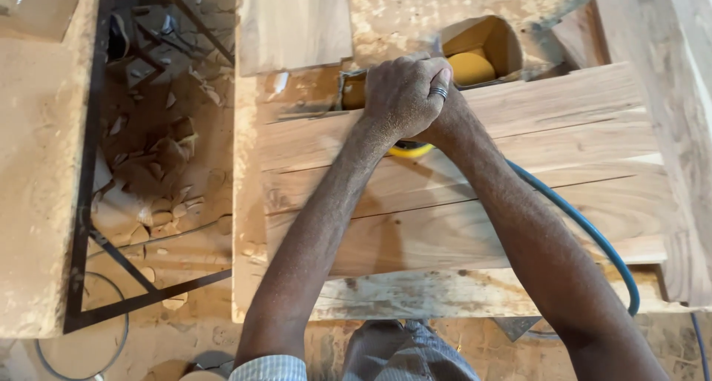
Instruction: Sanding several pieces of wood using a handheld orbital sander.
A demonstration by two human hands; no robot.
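Both my hands are stacked on a power sander with a yellow pad (pixel 410 150) pressed onto a panel of wooden boards (pixel 564 129). My left hand (pixel 397 95) lies on top, fingers curled over the tool. Under it sits my right hand (pixel 443 92), mostly hidden; a finger with a dark ring shows. The sander body is hidden by the hands. A blue hose (pixel 593 236) runs from the tool along my right forearm toward the near right.
A cardboard box (pixel 482 43) with yellow discs sits just beyond the panel. A plank (pixel 293 21) lies at the back left, more boards at the right (pixel 682 129). A black metal frame (pixel 89 166) and wood offcuts (pixel 159 181) cover the dusty floor on the left.
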